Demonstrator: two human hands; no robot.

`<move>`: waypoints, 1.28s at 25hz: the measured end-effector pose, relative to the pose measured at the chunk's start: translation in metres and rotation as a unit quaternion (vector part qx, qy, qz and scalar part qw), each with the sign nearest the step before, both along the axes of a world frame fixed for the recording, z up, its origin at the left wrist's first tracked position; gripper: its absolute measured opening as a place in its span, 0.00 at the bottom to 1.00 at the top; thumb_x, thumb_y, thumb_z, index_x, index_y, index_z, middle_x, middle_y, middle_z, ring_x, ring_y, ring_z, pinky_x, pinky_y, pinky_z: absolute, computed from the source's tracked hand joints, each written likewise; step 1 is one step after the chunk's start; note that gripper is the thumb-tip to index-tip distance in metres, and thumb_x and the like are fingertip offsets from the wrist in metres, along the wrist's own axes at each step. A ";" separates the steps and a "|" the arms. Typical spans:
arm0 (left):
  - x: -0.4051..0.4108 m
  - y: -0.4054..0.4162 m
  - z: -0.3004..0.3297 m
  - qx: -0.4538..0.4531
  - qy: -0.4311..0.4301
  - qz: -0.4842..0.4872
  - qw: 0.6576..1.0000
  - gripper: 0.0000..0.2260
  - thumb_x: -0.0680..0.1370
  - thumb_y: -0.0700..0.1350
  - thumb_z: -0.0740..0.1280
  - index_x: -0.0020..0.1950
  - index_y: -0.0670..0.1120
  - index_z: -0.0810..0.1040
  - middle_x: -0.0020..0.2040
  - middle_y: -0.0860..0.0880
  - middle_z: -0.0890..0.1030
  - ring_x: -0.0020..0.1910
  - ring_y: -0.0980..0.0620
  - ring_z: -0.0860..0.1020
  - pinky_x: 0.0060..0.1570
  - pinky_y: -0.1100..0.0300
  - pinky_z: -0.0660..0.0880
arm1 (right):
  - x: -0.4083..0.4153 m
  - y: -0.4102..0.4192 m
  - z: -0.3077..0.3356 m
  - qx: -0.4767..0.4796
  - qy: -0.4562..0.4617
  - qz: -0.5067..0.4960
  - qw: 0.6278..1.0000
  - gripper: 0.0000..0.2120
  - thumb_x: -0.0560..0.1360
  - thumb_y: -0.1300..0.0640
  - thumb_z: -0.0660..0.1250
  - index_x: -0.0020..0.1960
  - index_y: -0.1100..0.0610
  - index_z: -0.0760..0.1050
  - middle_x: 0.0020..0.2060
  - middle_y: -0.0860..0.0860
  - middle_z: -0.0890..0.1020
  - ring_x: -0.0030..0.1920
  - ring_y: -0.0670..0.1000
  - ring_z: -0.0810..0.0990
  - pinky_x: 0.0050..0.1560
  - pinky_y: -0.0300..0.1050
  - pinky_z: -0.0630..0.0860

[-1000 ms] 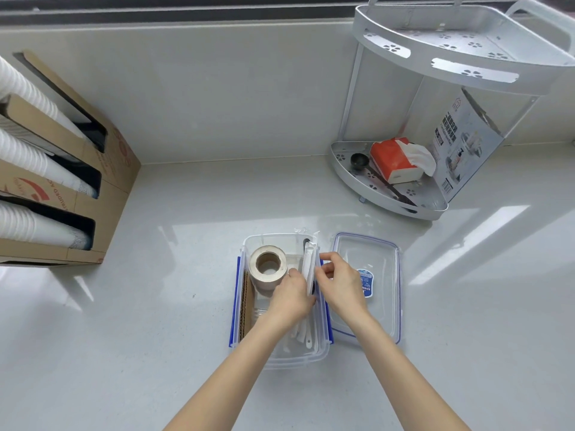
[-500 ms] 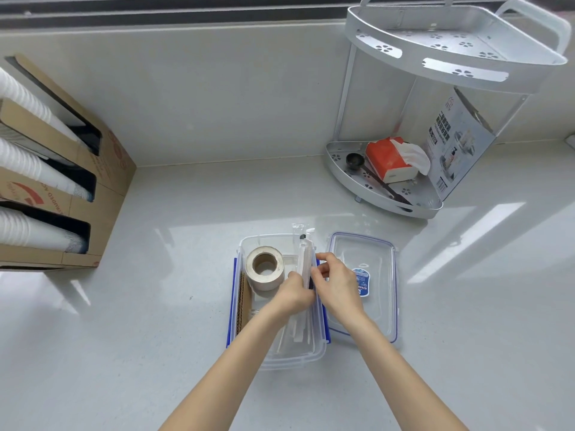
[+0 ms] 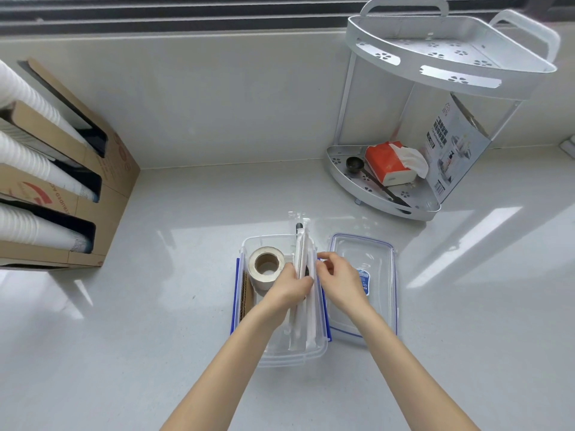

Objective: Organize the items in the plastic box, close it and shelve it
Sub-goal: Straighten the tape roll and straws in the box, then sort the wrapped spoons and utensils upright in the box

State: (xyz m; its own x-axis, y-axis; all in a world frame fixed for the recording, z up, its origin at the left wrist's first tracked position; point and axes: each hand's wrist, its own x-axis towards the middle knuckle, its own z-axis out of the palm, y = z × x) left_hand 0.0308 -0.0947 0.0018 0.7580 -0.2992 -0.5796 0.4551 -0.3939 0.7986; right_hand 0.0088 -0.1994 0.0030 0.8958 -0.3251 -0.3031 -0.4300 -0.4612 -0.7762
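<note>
- Both hands work inside the clear plastic box [image 3: 289, 356] on the counter [image 3: 155, 337]: left hand [image 3: 292, 284] pinches the wrapped straw bundle [image 3: 303, 259] mid-length; right hand [image 3: 339, 275] curls against its other side.
- Straws look light, slippery, easily bent; best gripped near the middle.
- Lid [image 3: 364, 287] lies just beside the box.

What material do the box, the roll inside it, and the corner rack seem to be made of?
Box: clear glossy plastic; its contents show through.
Roll: probably paper tape, matte beige, with a brown cardboard-like core.
Corner rack: likely painted metal or plastic, matte white, with punched flower holes.
</note>
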 end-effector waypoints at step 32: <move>-0.024 0.068 0.016 -0.317 0.033 0.214 0.923 0.13 0.81 0.40 0.51 0.60 0.39 0.70 0.51 0.45 0.79 0.46 0.51 0.81 0.43 0.58 0.81 | -0.005 0.044 0.043 0.419 -0.112 -0.095 0.896 0.12 0.82 0.57 0.49 0.44 0.53 0.68 0.30 0.50 0.67 0.28 0.47 0.67 0.34 0.41 0.70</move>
State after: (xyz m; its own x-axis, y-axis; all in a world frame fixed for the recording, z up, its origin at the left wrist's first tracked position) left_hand 0.0068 -0.0263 0.0178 0.8550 -0.2749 -0.4398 0.5163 0.3706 0.7721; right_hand 0.0043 -0.1553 0.0456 0.9174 -0.2207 -0.3311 -0.2288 0.3883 -0.8927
